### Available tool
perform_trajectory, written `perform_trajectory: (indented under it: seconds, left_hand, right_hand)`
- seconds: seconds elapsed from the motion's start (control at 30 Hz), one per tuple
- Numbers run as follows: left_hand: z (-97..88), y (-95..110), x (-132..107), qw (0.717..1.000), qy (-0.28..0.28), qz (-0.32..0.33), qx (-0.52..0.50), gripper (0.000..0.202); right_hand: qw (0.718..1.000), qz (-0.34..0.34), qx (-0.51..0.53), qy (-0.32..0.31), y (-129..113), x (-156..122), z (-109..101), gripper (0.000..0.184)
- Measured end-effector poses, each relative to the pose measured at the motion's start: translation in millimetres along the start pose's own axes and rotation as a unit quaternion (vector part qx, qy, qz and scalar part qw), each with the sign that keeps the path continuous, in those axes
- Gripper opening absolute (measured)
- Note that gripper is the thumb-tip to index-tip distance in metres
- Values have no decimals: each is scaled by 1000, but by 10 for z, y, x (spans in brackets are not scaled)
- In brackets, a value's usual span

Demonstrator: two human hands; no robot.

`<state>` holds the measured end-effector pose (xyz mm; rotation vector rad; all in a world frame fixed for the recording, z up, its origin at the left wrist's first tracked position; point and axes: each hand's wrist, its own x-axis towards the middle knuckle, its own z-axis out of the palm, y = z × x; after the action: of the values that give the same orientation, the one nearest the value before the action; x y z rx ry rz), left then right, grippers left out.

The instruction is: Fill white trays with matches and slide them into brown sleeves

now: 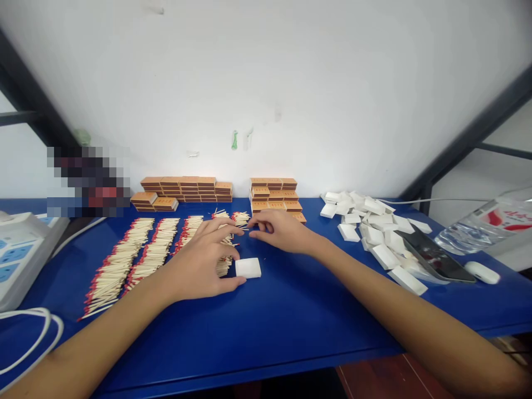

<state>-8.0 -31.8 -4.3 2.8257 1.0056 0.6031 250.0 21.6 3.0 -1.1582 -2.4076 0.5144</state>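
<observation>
A small white matchbox tray (248, 268) lies on the blue table in front of me. My left hand (203, 260) has its thumb and a finger at the tray's two left corners, while its upper fingers stretch over a row of matches (225, 266). Just beyond the tray, my right hand (282, 230) is closed in a pinch beside the left fingertips, close to the far matches (240, 218). Whatever sits between those right fingertips is too small to make out. Red-tipped matches lie in long rows (120, 260) to the left, partly hidden by my left hand and forearm.
Orange matchboxes stand stacked along the wall in a left stack (178, 188) and a right stack (274, 194). White trays (374, 219) are heaped at right, near a phone (436, 255), an earbud case (482, 272) and a water bottle (477, 227). A power strip (20, 249) sits at left.
</observation>
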Motion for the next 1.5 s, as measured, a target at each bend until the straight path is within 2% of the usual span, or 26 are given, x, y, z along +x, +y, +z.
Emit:
perform_trajectory:
  seconds: [0.07, 0.13, 0.23, 0.4, 0.6, 0.73, 0.83, 1.0, 1.23, 1.4, 1.5]
  left_hand:
    - [1, -10, -2, 1000, -4, -2, -5, 22]
    - [-1, -25, -1, 1000, -4, -6, -9, 23]
    - [-15, -48, 9, 1000, -7, -13, -10, 24]
    - [-60, -48, 30, 1000, -12, -18, -9, 25]
    - [-49, -35, 33, 1000, -11, -5, -19, 24]
    - [-5, -59, 38, 1000, 5, 0, -21, 21]
    - [13, -86, 44, 1000, 15, -2, -19, 22]
    - [16, -85, 48, 999, 41, 11, -11, 22]
    - [23, -33, 49, 999, 36, 14, -30, 19]
    - [11, -30, 44, 999, 41, 21, -28, 21]
    - [9, -33, 43, 998, 48, 31, -28, 21]
  right_hand:
    - [998, -1, -59, -4, 35, 154, 56, 12]
    - [995, 5, -95, -8, 21, 251, 118, 8]
    - [994, 19, -111, -8, -33, 283, 172, 6]
    - [993, 53, -105, -31, -45, 156, 136, 9]
    - [993, 60, -90, -41, -48, -155, 16, 12]
    - [999, 43, -20, -28, -160, -308, -76, 16]
    - [999, 30, 7, -42, -279, -353, -108, 17]
    - [996, 25, -19, -81, -398, -384, -46, 12]
    - [994, -3, -3, -108, -371, -422, 53, 8]
    - [995, -11, 30, -93, -303, -394, -21, 12]
    - [999, -4, 26, -23, -198, -302, -9, 12]
